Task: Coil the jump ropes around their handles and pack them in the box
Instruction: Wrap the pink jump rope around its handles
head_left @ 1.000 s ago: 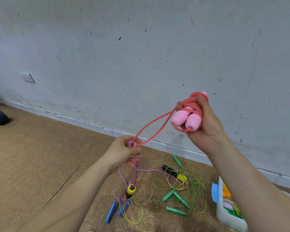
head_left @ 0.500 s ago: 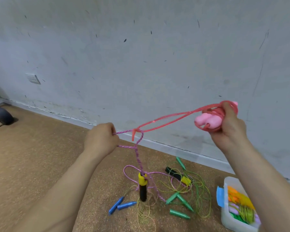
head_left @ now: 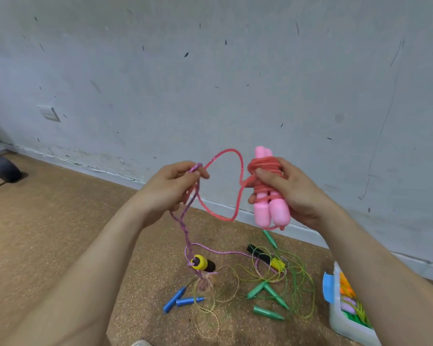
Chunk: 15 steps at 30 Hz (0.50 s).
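My right hand (head_left: 293, 193) grips two pink foam handles (head_left: 270, 213) held upright, with red rope (head_left: 265, 168) coiled round them. A loose loop of that red rope (head_left: 229, 183) runs across to my left hand (head_left: 170, 188), which pinches it together with a purple braided rope (head_left: 185, 226). The purple rope hangs down to a yellow-and-black handle (head_left: 200, 263) just above the floor. A clear plastic box (head_left: 345, 328) with a blue latch sits at the lower right, holding coiled ropes.
On the cork floor lie blue handles (head_left: 180, 299), green handles (head_left: 268, 313) with tangled thin green and yellow cords, and a second black-and-yellow handle (head_left: 265, 257). A grey wall stands close behind. A black wheel (head_left: 6, 168) is at the far left.
My hands have come together from wide apart. The taut red rope has slackened into a loop, and the pink handles have turned upright. The yellow-and-black handle has dropped lower.
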Tool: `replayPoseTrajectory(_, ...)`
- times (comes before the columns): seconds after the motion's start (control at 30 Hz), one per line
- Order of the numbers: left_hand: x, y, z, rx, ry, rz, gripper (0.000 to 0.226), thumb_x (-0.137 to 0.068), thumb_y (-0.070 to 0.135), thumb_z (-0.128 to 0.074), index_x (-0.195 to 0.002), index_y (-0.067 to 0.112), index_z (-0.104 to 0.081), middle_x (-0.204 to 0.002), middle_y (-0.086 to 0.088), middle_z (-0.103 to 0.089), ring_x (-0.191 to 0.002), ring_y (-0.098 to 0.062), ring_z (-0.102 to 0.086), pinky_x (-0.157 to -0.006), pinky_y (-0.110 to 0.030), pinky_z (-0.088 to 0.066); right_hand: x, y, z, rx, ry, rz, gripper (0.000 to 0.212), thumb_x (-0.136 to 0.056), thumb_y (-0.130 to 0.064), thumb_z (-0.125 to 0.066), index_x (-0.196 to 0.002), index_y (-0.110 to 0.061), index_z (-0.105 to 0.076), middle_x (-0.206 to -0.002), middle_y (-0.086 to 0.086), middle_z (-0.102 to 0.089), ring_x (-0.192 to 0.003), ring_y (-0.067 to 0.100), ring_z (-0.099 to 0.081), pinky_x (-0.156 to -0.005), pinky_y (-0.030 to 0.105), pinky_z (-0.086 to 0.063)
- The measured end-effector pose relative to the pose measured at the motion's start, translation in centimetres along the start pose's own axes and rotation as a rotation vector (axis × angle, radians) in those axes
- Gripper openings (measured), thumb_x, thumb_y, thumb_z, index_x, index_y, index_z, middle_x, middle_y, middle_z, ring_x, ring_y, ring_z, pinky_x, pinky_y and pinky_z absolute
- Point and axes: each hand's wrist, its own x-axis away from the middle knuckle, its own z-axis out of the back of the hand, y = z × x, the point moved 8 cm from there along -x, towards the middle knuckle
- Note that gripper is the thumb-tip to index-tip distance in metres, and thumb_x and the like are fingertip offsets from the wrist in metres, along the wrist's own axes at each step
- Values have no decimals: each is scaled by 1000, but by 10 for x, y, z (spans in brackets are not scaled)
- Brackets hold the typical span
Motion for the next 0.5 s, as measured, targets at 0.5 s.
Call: replayPoseTrajectory(0.5,-7,-12,-2,-8,14,100,13,-89,17,-58,-78,19,-65,-56,0,-53,-41,-12,-36,-42,-18,-24,-8,-2,-24,-486,6,-24,19,-84,-17,-60,-102,-9,-56,-80,9,-57,-62,18,-56,-58,30,-55)
